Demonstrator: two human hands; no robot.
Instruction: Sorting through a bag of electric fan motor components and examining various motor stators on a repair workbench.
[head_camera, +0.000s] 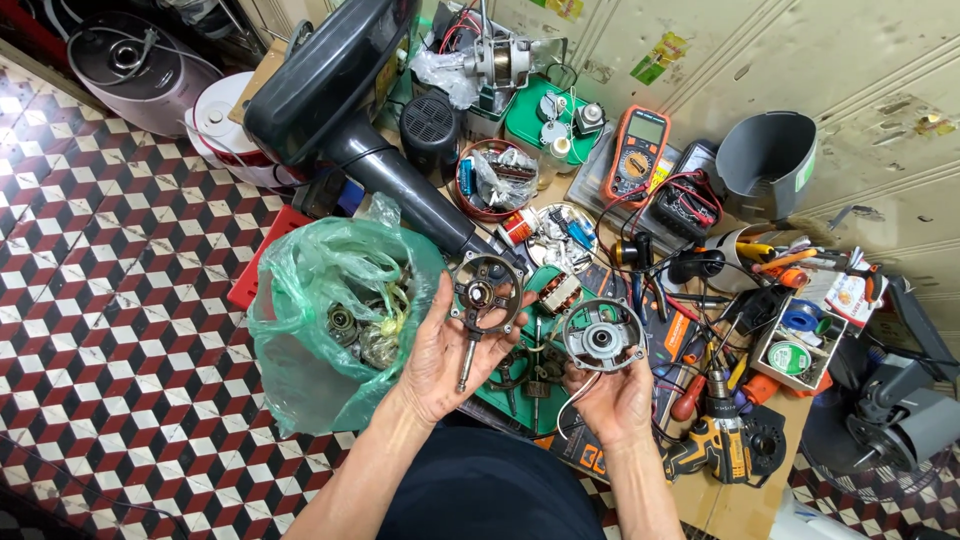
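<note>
Over bench centre: both hands raised, each w/ a motor part.
L hand (440, 355): closed round a dark bracket (485, 290) w/ shaft pointing down; held above green mat (520, 395).
R hand (612, 395): grey housing (602, 335) gripped from below, round face up, wire hung under it.
Bracket/housing: near, apart.
Bag (330, 320): green, just left of L hand, metal parts seen inside.
Meter (637, 150): orange, well behind.
Drill (715, 445): right of R hand.

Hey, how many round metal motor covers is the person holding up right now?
2: one motor cover with a shaft in the left hand, another in the right hand. More may hide in the green bag.
</note>
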